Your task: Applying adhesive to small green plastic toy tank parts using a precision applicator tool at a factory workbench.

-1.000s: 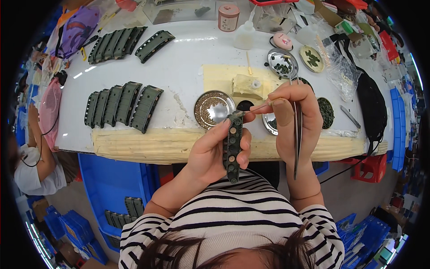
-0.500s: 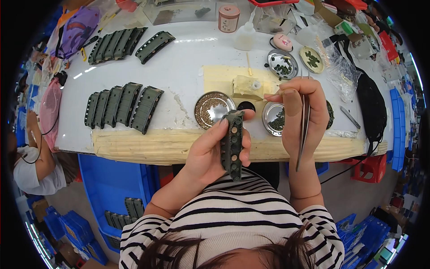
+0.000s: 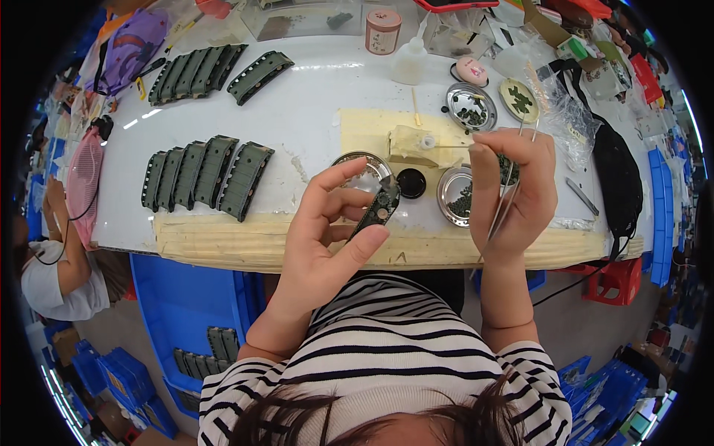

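Observation:
My left hand (image 3: 316, 249) grips a dark green curved part (image 3: 381, 208) with round studs along its edge, tilted between thumb and fingers above the table's taped front edge. My right hand (image 3: 524, 193) pinches a thin stick (image 3: 455, 146), its tip at a small white nozzle (image 3: 428, 140) on a yellow-taped block (image 3: 405, 146). Metal tweezers (image 3: 500, 223) are also tucked in that hand, pointing down. Behind the left fingers, a metal dish (image 3: 338, 157) is partly hidden. A round black lid-like piece (image 3: 410, 183) lies beside a dish of small dark green pieces (image 3: 440, 195).
Rows of green curved parts (image 3: 212, 175) stand on the left, with more (image 3: 197, 74) farther back. Beyond the block are a white squeeze bottle (image 3: 409, 61), a pink tin (image 3: 382, 33) and a steel dish (image 3: 451, 99). A blue bin (image 3: 190, 297) sits below left; another person's arm (image 3: 71, 260) shows far left.
My right hand has brought the stick across to the nozzle. My left hand has turned the green part and shifted left, its fingers spreading more. The tweezers have swung to a slant.

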The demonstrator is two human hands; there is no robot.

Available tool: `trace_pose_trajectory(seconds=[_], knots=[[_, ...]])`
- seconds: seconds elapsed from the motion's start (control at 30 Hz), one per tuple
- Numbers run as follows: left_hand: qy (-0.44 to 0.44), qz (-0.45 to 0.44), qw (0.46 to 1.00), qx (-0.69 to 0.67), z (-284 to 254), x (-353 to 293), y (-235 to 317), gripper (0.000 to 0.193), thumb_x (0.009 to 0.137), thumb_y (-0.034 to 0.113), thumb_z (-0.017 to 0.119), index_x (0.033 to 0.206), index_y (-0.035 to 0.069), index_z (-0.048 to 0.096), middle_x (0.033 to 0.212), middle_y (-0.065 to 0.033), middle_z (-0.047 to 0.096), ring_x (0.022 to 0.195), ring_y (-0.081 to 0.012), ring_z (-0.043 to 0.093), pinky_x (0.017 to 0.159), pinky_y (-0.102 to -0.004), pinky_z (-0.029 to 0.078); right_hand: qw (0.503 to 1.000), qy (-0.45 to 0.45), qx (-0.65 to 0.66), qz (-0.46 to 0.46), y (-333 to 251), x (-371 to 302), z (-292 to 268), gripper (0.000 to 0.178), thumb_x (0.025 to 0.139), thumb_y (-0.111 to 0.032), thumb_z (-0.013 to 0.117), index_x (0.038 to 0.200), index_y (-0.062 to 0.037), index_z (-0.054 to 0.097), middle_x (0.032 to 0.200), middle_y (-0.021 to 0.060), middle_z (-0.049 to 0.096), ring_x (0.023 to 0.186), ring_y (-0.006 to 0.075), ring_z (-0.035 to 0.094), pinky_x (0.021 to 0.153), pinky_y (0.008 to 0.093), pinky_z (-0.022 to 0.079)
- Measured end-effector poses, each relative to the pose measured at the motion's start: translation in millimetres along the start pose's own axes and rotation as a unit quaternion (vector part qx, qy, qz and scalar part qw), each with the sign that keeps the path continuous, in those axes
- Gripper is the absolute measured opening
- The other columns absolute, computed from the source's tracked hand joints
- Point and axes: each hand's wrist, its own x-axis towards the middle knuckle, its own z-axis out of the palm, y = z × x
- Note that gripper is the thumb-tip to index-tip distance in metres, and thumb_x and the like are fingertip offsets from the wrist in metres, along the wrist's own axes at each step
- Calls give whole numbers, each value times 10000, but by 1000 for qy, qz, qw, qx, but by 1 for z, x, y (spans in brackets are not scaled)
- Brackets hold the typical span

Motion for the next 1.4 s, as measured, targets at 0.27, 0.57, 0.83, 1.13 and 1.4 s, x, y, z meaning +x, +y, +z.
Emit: trace_pose_trajectory(seconds=[0.27, 0.57, 0.83, 1.13, 1.4], knots=[[13, 9, 995, 102, 12, 1, 3, 614, 817, 110, 719, 1329, 20, 393, 1004, -107, 637, 874, -141, 623, 744, -252, 505, 933, -103, 273, 211, -20, -13, 9, 89, 911, -42, 599, 884, -4, 523, 791, 44, 527, 705, 104, 576, 643, 218, 463], [16, 13, 995, 97, 10, 1, -1, 619, 814, 118, 723, 1325, 14, 389, 997, -108, 648, 873, -142, 628, 743, -253, 504, 904, -104, 334, 244, -20, -14, 11, 85, 953, -54, 533, 919, 12, 492, 821, 42, 529, 736, 88, 605, 698, 235, 536], [16, 9, 995, 101, 10, 1, 0, 626, 813, 120, 725, 1328, 24, 383, 1002, -98, 652, 882, -142, 633, 750, -249, 493, 913, -150, 292, 244, -21, -12, 9, 235, 1002, -235, 468, 938, -9, 457, 842, 46, 475, 721, 75, 515, 753, 310, 574], [-22, 3, 1000, 9, -1, 1, -9, 557, 890, 102, 643, 1365, 4, 369, 1169, -141, 598, 1032, -174, 600, 871, -286, 474, 981, -18, 108, 163, 1, -6, 10, 102, 885, -60, 646, 883, -7, 559, 775, 41, 550, 623, 105, 530, 550, 250, 443], [-109, -7, 964, -241, 0, 3, -20, 605, 992, 362, 441, 1405, -58, 302, 1325, -295, 474, 1189, -382, 535, 1004, -451, 429, 980, -132, -146, 3, 13, 0, 13, 139, 743, 4, 697, 842, -17, 602, 758, 102, 562, 774, 304, 520, 691, 372, 427]])
